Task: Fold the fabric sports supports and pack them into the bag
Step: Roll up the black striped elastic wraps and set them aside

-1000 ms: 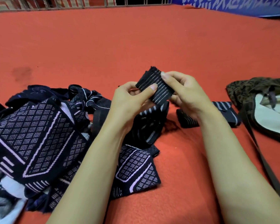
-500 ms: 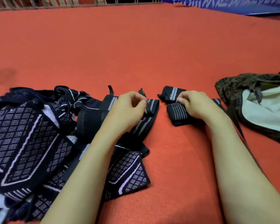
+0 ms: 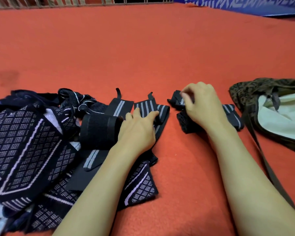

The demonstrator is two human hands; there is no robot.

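I am looking down at a red mat (image 3: 143,48) and taking the bag (image 3: 279,120) as my marker: it is lying open at the far right, its pale lining showing inside a dark mottled shell, with its strap (image 3: 269,167) trailing toward the near edge. Just left of the bag the right hand (image 3: 203,106) is hovering over a small cluster of folded supports (image 3: 232,116), black with grey stripes, lying flat on the mat; its fingers are curled downward over the pieces, but the fingertips are blurred (motion smear), so I cannot tell whether they are pinching fabric or merely brushing it. Further left of the bag, past a strip of bare mat, the left hand (image 3: 138,128) is resting with fingers fairly straight and spread on a striped wrist wrap (image 3: 152,108), pressing on it rather than gripping. That wrap is lying partly unrolled beside a second striped wrap (image 3: 118,106), each with a short loop sticking up at its far end. Touching the left hand on the side away from the bag, a thick black band (image 3: 99,132) is sitting rolled. Farthest from the bag, a loose heap of dark navy supports (image 3: 27,150) with pale diamond grids is sprawling along the left edge, unfolded, and one patterned piece (image 3: 140,186) is showing between my two forearms.
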